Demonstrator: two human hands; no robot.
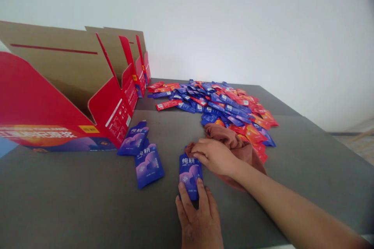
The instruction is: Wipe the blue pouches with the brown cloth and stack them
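A blue pouch [190, 171] with white characters and purple round fruit shapes lies flat on the dark table. My left hand [199, 220] has its fingers spread, with fingertips resting on the lower part of this pouch. Bunched in my right hand [214, 156] is a reddish-brown cloth [230, 138], and its gathered tip touches the pouch's top end by the spout. The rest of the cloth trails right, partly under my forearm. To the left, two similar blue pouches [149, 165] overlap each other, one leaning near a box.
Open red cardboard boxes [112, 113] stand in a row along the left side, flaps up. A large heap of blue and red-orange pouches [213, 101] spreads over the table's far middle and right. Behind the grey table [87, 198] rises a white wall [222, 23].
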